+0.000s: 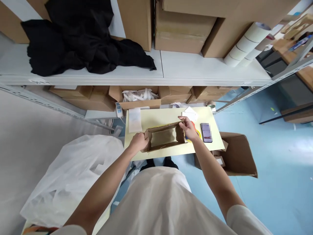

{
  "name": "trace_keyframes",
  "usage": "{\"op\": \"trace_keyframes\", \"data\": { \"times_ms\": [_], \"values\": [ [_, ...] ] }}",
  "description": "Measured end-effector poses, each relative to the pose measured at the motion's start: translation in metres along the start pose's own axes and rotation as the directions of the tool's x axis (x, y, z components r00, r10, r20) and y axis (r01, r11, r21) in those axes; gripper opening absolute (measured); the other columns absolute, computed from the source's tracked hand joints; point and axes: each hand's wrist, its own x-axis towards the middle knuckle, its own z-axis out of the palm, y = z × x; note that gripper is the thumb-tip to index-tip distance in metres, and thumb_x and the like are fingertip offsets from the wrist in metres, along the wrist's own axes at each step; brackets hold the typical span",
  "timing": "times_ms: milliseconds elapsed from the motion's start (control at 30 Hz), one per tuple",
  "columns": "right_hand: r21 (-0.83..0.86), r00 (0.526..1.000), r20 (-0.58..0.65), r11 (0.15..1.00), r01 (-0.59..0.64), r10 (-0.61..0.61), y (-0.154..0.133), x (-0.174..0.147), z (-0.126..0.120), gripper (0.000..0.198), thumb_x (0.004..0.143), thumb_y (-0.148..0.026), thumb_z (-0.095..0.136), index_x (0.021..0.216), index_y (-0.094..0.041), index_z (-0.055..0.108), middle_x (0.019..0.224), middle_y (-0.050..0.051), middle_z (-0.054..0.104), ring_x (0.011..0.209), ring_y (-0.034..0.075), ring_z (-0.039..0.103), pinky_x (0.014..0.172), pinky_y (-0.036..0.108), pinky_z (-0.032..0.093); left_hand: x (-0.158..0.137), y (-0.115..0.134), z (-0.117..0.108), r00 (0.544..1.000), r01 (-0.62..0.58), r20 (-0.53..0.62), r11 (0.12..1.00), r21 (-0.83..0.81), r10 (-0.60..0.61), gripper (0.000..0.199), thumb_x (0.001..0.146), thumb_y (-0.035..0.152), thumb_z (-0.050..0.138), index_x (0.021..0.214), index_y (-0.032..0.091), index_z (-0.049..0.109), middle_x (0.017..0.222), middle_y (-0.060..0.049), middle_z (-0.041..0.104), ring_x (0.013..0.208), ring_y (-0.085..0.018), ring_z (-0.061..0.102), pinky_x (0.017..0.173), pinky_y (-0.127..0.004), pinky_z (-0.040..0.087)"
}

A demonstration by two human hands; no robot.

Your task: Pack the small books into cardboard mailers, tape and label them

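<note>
A small brown cardboard box [180, 134] is between my hands above the pale yellow table [151, 119]. Its near opening faces up at me, and a pale surface like the tabletop shows through the frame of its walls. My left hand [139, 142] is closed on the box's left end, fingers curled over the edge. At the far right corner, my right hand [189, 128] grips the cardboard between thumb and fingers. Partly hidden under the right hand lies a yellow and orange roll [199, 133], perhaps tape. A phone [206, 133] lies to its right.
A white sheet [135, 120] and white papers [190, 114] lie on the table. Behind stands a metal shelf [207, 71] with boxes, black cloth [80, 39] and tape rolls [246, 44]. An open carton [238, 155] is on the floor at right, a white plastic bag [73, 176] at left.
</note>
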Motion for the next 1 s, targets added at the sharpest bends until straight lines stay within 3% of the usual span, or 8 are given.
{"op": "trace_keyframes", "data": {
  "times_ms": [200, 333, 467, 567, 667, 733, 867, 1000],
  "values": [
    [-0.072, 0.991, -0.074, 0.990, -0.119, 0.114, 0.010, -0.025, 0.004, 0.110, 0.065, -0.048, 0.072, 0.146, -0.031, -0.002, 0.154, 0.011, 0.014, 0.142, 0.028, 0.015, 0.108, 0.048, 0.031, 0.013, 0.002, 0.001, 0.998, 0.052, -0.046, 0.998, -0.028, -0.053, 0.028, 0.080, 0.032, 0.047, 0.091, 0.014, 0.065, 0.096, -0.015, 0.070, 0.093, -0.026, 0.066, 0.071, -0.028, 0.046],
    [-0.218, 0.978, -0.037, 0.954, -0.206, 0.203, 0.013, -0.046, -0.010, 0.084, 0.067, -0.051, 0.069, 0.137, -0.028, 0.030, 0.142, 0.015, 0.036, 0.125, 0.030, 0.045, 0.092, 0.045, 0.047, 0.016, 0.007, -0.004, 0.991, 0.070, -0.108, 0.994, -0.085, -0.079, 0.026, 0.077, 0.033, 0.050, 0.089, 0.017, 0.066, 0.094, -0.015, 0.071, 0.093, -0.029, 0.065, 0.072, -0.032, 0.047],
    [-0.372, 0.983, -0.167, 0.918, -0.136, 0.078, 0.010, -0.050, -0.014, 0.040, 0.069, -0.055, 0.065, 0.091, -0.023, 0.052, 0.085, 0.005, 0.061, 0.067, 0.020, 0.060, 0.062, 0.035, 0.050, 0.008, 0.012, -0.007, 0.981, 0.060, -0.162, 0.965, -0.254, -0.104, 0.033, 0.076, 0.048, 0.053, 0.085, 0.019, 0.066, 0.090, -0.013, 0.071, 0.092, -0.030, 0.065, 0.073, -0.034, 0.047],
    [-0.371, 0.988, -0.148, 0.923, -0.100, 0.047, 0.005, -0.041, -0.007, 0.036, 0.075, -0.058, 0.058, 0.066, -0.025, 0.045, 0.058, -0.001, 0.053, 0.051, 0.017, 0.051, 0.051, 0.030, 0.043, -0.007, 0.013, -0.002, 0.991, -0.056, -0.135, 0.820, -0.570, -0.026, 0.046, 0.074, 0.057, 0.055, 0.098, 0.018, 0.065, 0.097, -0.011, 0.070, 0.091, -0.026, 0.065, 0.076, -0.033, 0.048],
    [-0.364, 0.992, -0.122, 0.928, -0.080, 0.038, 0.003, -0.030, 0.000, 0.039, 0.076, -0.057, 0.056, 0.060, -0.024, 0.043, 0.057, -0.001, 0.054, 0.052, 0.016, 0.051, 0.052, 0.029, 0.042, -0.024, 0.011, 0.009, 0.991, -0.111, -0.132, 0.537, -0.836, -0.002, 0.064, 0.074, 0.062, 0.056, 0.119, 0.017, 0.057, 0.114, -0.013, 0.065, 0.098, -0.024, 0.064, 0.080, -0.035, 0.050],
    [-0.351, 0.996, -0.080, 0.934, -0.066, 0.041, 0.005, -0.024, 0.000, 0.037, 0.078, -0.056, 0.055, 0.062, -0.023, 0.048, 0.059, 0.000, 0.056, 0.054, 0.016, 0.052, 0.053, 0.029, 0.043, -0.031, 0.006, 0.017, 0.985, -0.151, -0.170, 0.452, -0.879, -0.001, 0.071, 0.074, 0.066, 0.052, 0.125, 0.017, 0.054, 0.125, -0.015, 0.060, 0.110, -0.026, 0.059, 0.087, -0.038, 0.049],
    [-0.337, 0.983, 0.183, 0.938, 0.077, -0.014, 0.011, -0.020, -0.011, 0.024, 0.078, -0.043, 0.056, 0.079, -0.019, 0.060, 0.070, 0.001, 0.062, 0.061, 0.015, 0.057, 0.059, 0.030, 0.049, -0.035, -0.010, 0.023, 0.931, -0.364, -0.272, 0.605, -0.708, 0.242, 0.078, 0.075, 0.074, 0.042, 0.126, 0.017, 0.056, 0.142, -0.017, 0.044, 0.134, -0.030, 0.035, 0.108, -0.045, 0.031],
    [-0.354, 0.882, 0.464, 0.896, 0.268, -0.080, 0.012, -0.019, -0.025, 0.028, 0.072, -0.019, 0.055, 0.097, -0.020, 0.067, 0.099, 0.008, 0.066, 0.082, 0.019, 0.063, 0.073, 0.035, 0.053, -0.032, -0.020, 0.017, 0.858, -0.510, -0.267, 0.786, -0.349, 0.438, 0.083, 0.056, 0.066, 0.070, 0.124, 0.020, 0.058, 0.143, -0.015, 0.041, 0.135, -0.036, 0.030, 0.110, -0.051, 0.026]
  ]
}}
